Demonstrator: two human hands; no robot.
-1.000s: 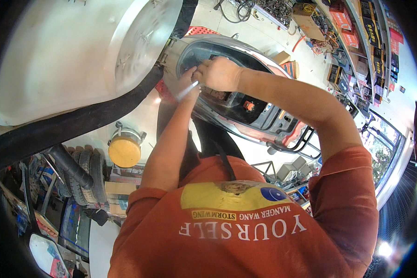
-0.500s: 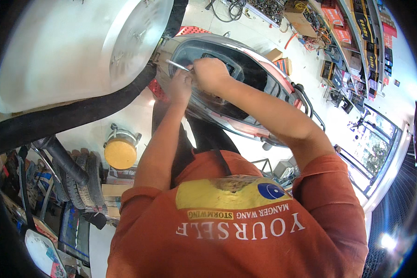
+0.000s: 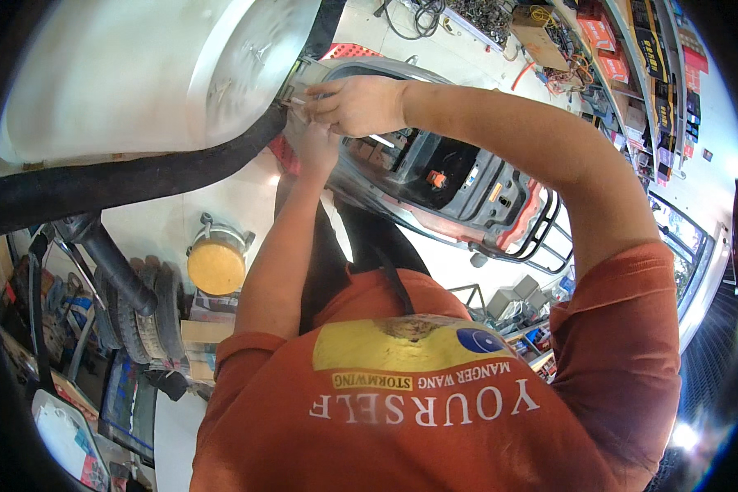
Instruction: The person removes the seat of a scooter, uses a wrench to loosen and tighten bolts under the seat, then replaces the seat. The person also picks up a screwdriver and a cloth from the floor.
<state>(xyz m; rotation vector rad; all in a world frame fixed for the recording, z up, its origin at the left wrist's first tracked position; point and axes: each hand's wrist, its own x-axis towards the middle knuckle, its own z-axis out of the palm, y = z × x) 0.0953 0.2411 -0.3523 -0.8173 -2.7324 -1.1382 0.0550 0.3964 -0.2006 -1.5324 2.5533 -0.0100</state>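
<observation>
My right hand (image 3: pixel 359 105) is bent over the front end of a red-and-grey scooter body (image 3: pixel 523 187), its fingers closed at the tips around something small that I cannot make out. A thin pale rod (image 3: pixel 381 141) shows below the palm; which hand holds it, if either, is unclear. Just under and against the right fingers is my left hand (image 3: pixel 316 148), smeared by motion, its fingers partly hidden. The scooter's open compartment lies right of the hands, with an orange part (image 3: pixel 436 178) inside and a black rear rack (image 3: pixel 549 238) behind.
A large whitish translucent panel (image 3: pixel 139 74) and a thick black tube (image 3: pixel 139 184) fill the upper left. A round yellow-topped stool (image 3: pixel 216 268) stands left of my legs, near several tyres (image 3: pixel 139 316). Shelves of boxes (image 3: pixel 619 49) line the upper right.
My right hand has shifted slightly left and its elbow has swung up and right, uncovering the compartment. The pale rod, which pointed left from the hands, now shows right of them.
</observation>
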